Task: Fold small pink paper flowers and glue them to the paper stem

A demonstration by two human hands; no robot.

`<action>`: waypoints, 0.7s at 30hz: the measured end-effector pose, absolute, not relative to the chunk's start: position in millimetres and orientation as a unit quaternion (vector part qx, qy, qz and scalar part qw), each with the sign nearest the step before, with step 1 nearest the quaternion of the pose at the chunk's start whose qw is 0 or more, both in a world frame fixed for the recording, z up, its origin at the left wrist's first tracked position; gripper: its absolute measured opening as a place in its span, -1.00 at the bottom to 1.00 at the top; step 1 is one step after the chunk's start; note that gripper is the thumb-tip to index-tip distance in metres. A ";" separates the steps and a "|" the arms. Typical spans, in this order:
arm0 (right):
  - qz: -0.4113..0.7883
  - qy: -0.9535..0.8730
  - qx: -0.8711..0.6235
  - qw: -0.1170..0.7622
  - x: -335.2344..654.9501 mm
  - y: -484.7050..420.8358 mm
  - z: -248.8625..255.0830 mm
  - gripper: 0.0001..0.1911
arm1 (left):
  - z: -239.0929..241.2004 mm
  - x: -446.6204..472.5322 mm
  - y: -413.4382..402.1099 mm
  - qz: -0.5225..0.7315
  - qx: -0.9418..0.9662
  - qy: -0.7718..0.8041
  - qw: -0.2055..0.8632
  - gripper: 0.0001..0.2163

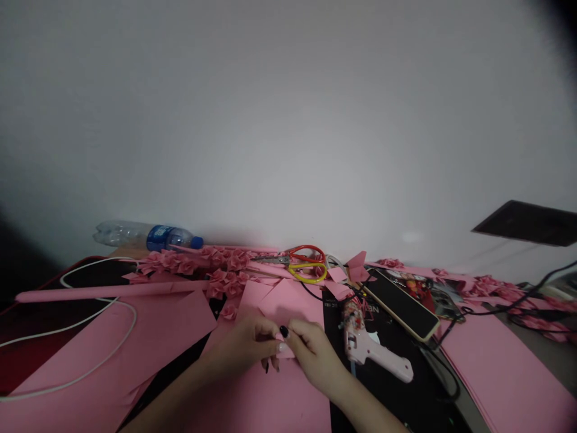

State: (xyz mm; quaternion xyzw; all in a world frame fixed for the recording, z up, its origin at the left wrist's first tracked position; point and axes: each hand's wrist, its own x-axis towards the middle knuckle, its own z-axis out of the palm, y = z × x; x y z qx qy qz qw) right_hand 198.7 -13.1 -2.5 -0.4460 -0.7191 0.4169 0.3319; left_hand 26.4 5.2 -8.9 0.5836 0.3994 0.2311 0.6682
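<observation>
Pink paper piece (285, 350), pinched between the fingertips of the left hand (252, 344) and right hand (314, 352); over there, scissors (291, 260) lie toward the dark surface's (396, 400) far edge.

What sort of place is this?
It looks like a small craft workspace, though whether at home or in a workshop I can't tell. Clusters of pink paper flowers, a glue gun and scissors point to it.
</observation>
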 end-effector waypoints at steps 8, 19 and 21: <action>0.411 -0.704 -0.455 0.358 198.8 -13.6 -9.9 -0.56 | -6.8 28.2 4.3 0.235 0.564 0.390 0.689 -0.68; 0.510 -0.562 -0.474 0.447 196.2 -14.3 -15.6 -0.75 | 0.9 26.3 5.6 0.319 0.566 0.472 0.596 -0.71; 0.508 -0.564 -0.473 0.447 196.0 -15.2 -15.4 -0.79 | -4.4 25.6 6.5 0.328 0.581 0.474 0.575 -0.72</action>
